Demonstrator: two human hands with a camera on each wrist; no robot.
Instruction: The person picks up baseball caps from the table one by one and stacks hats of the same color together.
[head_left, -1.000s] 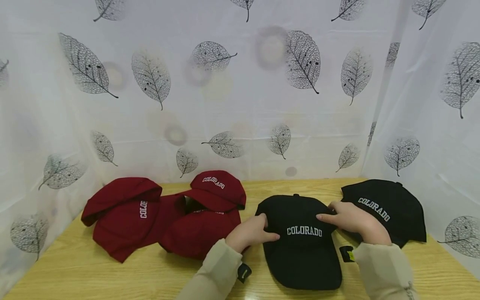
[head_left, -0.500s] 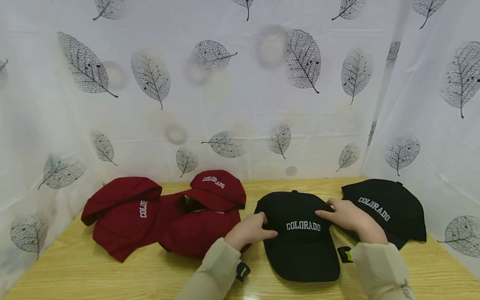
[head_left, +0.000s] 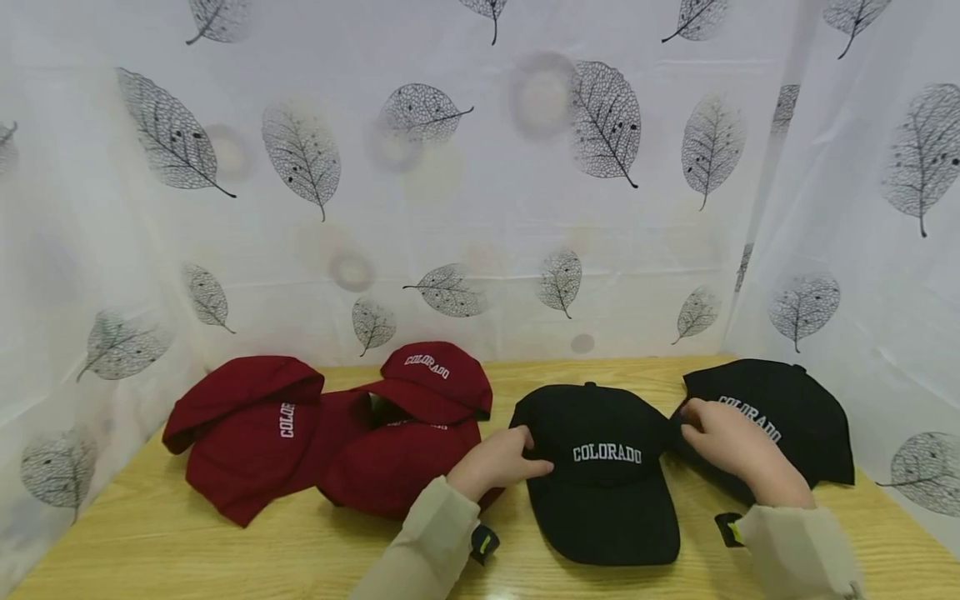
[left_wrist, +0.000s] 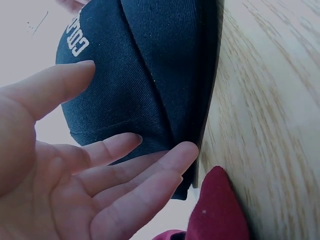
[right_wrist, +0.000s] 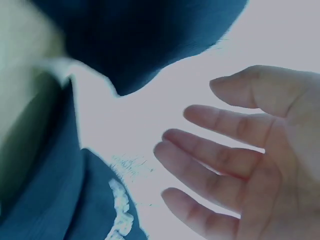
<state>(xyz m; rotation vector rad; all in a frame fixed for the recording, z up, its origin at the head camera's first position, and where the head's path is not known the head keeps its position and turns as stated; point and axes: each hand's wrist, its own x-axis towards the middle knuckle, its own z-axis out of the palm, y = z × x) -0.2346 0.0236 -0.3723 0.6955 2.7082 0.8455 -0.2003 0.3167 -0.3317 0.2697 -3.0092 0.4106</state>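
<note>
In the head view a black baseball cap (head_left: 607, 517) lettered COLORADO lies on the table with its brim facing me. My left hand (head_left: 498, 460) is at its left side, thumb toward the crown front. The left wrist view shows those fingers (left_wrist: 137, 205) loosely extended alongside the cap's lower edge, not curled round it. To the right, my right hand (head_left: 738, 450) hovers off the cap, partly covering a second black COLORADO cap (head_left: 813, 417). Its fingers (right_wrist: 210, 180) are relaxed and spread, holding nothing, in the right wrist view.
Several dark red COLORADO caps lie overlapping on the left, including a folded one (head_left: 240, 442) and one near the back (head_left: 438, 379). The wooden table (head_left: 262, 558) is enclosed by a white leaf-patterned curtain (head_left: 480, 200) behind and at both sides.
The middle black cap has shifted slightly away from me. My right hand has let go of its right side and moved right, while my left hand has stayed almost in place.
</note>
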